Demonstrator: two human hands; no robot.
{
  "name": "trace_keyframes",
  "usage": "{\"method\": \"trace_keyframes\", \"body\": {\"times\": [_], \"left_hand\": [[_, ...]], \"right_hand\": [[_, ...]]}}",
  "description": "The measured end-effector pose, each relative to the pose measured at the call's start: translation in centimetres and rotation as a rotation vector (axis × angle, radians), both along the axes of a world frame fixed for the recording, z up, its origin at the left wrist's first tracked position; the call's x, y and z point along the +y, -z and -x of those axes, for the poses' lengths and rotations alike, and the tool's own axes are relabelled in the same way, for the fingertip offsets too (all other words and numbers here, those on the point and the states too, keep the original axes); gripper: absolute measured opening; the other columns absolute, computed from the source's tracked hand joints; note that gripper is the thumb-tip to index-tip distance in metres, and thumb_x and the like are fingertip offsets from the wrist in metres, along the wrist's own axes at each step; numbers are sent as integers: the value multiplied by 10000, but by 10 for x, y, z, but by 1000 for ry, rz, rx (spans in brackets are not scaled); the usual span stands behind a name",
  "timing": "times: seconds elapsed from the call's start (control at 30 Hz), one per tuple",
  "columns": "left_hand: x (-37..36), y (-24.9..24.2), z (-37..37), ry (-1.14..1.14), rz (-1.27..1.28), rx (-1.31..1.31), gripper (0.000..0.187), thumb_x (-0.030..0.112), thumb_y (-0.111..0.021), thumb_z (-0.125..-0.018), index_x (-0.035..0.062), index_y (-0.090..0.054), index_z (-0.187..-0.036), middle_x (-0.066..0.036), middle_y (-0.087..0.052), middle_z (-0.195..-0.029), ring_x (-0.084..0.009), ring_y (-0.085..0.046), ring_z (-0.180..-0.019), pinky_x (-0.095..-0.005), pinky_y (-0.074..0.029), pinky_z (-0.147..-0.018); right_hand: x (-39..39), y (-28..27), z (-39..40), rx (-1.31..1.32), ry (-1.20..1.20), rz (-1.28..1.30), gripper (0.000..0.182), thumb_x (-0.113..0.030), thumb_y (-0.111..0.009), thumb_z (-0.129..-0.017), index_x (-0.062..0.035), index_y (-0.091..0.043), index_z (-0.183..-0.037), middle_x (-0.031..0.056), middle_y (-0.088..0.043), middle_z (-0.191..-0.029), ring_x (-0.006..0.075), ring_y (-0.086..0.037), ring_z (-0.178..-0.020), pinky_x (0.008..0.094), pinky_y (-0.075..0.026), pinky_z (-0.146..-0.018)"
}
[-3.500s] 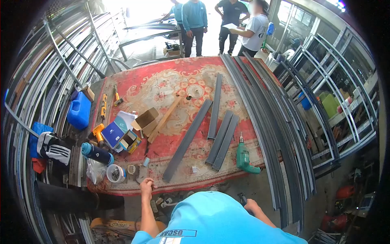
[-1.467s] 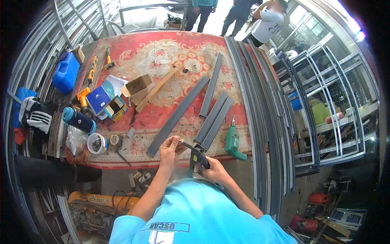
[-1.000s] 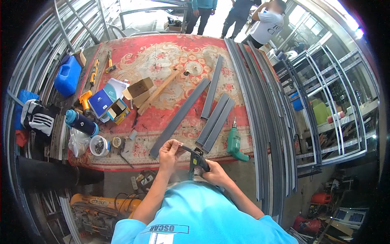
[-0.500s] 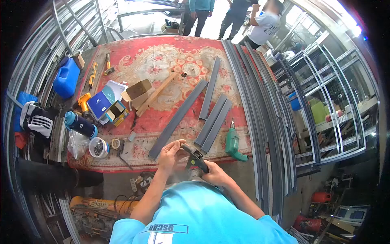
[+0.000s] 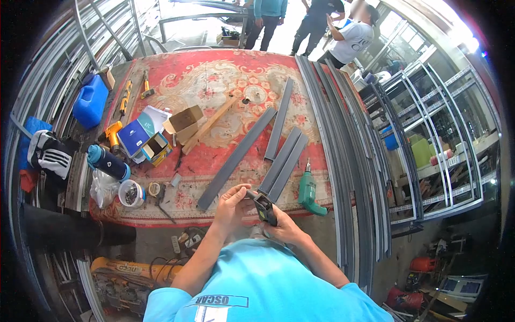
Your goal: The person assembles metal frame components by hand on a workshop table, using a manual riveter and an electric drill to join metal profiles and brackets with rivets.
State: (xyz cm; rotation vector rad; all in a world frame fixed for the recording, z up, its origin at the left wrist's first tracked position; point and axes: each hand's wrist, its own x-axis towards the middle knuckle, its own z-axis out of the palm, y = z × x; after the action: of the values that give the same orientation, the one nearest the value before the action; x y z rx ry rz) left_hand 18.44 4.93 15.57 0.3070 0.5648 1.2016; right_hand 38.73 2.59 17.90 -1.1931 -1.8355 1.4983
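Both hands are in front of my chest at the near edge of the carpeted table. My right hand is wrapped round the lower end of a black handle-like part with an open slot in its body. I cannot make out its exact kind. My left hand pinches at the part's upper left end, thumb and fingers together. Short grey metal profiles lie just beyond my hands. A green power drill rests to the right of them.
On the red patterned carpet lie a long grey profile, a wooden strip and an open cardboard box. Long profiles line the right side. A bottle and a tub of screws stand left. Several people stand beyond.
My hands and the black part have shifted slightly to the right, and the part has turned a little. At the back, the person in white has moved their arms.
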Motion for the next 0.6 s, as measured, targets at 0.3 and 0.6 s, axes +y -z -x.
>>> {"method": "trace_keyframes", "body": {"times": [0.3,0.6], "left_hand": [[1,-23,51,16,-138,616,386,254,-567,-1003,-6,-581,-1288,-95,-644,-1225,-171,-656,-1019,-302,-516,-883],[-4,-188,59,35,-1019,151,858,731,-326,-928,5,-558,-1322,-191,-556,-1362,-374,-480,-1304,-522,-366,-1077]], "right_hand": [[-15,23,-25,-133,128,-1,352,-31,-641,-810,-37,-527,-1143,46,-546,-926,168,-521,-873,330,-455,-806],[-22,18,-22,-216,154,114,361,-58,-636,-843,-42,-536,-1189,45,-582,-951,161,-545,-908,311,-456,-830]]}}
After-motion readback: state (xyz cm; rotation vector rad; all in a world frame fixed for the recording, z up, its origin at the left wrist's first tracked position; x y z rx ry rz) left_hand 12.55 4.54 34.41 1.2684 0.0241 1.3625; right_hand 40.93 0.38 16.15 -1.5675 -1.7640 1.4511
